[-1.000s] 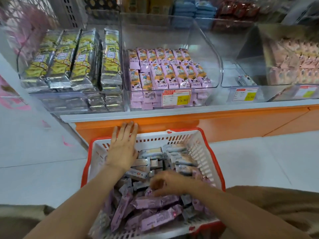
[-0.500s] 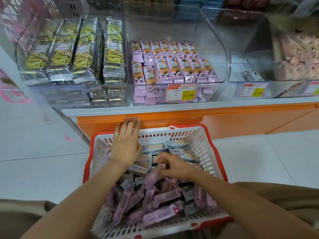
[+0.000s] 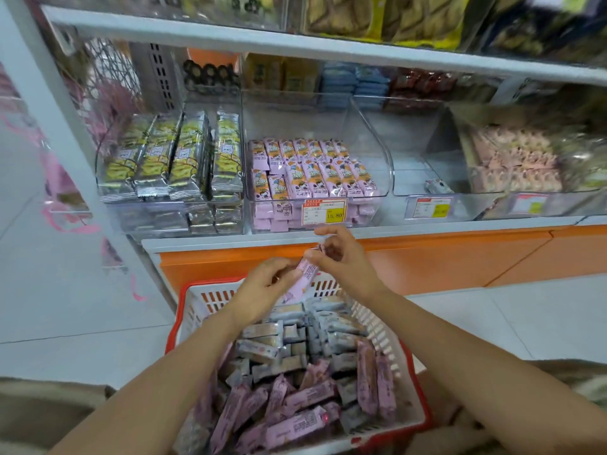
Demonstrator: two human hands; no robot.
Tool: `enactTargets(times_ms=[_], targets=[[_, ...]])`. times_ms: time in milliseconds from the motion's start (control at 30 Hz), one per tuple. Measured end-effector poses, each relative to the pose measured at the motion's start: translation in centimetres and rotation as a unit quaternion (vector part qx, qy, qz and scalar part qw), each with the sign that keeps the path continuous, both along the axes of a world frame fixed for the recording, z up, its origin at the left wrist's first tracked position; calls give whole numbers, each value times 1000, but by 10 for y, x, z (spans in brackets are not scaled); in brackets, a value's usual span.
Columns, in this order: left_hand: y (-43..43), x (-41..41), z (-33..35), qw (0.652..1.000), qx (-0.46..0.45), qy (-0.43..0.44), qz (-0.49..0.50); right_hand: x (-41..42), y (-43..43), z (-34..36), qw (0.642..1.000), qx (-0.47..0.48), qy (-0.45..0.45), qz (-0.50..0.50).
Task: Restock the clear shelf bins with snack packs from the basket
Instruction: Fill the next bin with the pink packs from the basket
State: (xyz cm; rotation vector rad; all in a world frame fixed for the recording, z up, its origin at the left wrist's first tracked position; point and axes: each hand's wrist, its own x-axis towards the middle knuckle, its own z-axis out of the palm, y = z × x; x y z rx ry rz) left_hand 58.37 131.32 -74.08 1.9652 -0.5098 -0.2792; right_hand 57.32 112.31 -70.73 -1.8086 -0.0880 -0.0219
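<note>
A red-rimmed white basket on the floor holds several purple and grey snack packs. Above its far edge, my left hand and my right hand both pinch one purple snack pack, held tilted between them. Straight beyond, on the bottom shelf, a clear bin holds rows of purple and orange packs behind a price tag. Its upper half has no packs.
Left of it stands a clear bin full of yellow-and-silver packs. To the right is a nearly bare clear bin with one small pack, then a bin of pale pink packs. An orange plinth runs under the shelf.
My right hand lifted a purple pack out of the basket toward the shelf. My left hand left the basket's packs and joined it on the pack. My view tilted up.
</note>
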Motion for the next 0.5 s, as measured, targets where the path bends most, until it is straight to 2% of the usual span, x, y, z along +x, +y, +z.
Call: enactTargets(times_ms=[67, 300, 433, 500], targets=[[-2, -2, 14, 998, -54, 28, 13, -4, 3, 12, 1000, 23, -6, 0], [-1, -2, 46, 974, -197, 70, 88, -27, 15, 33, 995, -60, -72, 46], [-3, -2, 61, 982, -153, -7, 112, -22, 19, 42, 992, -67, -105, 18], [-1, 3, 62, 977, -78, -131, 151, -16, 19, 49, 989, -73, -126, 3]])
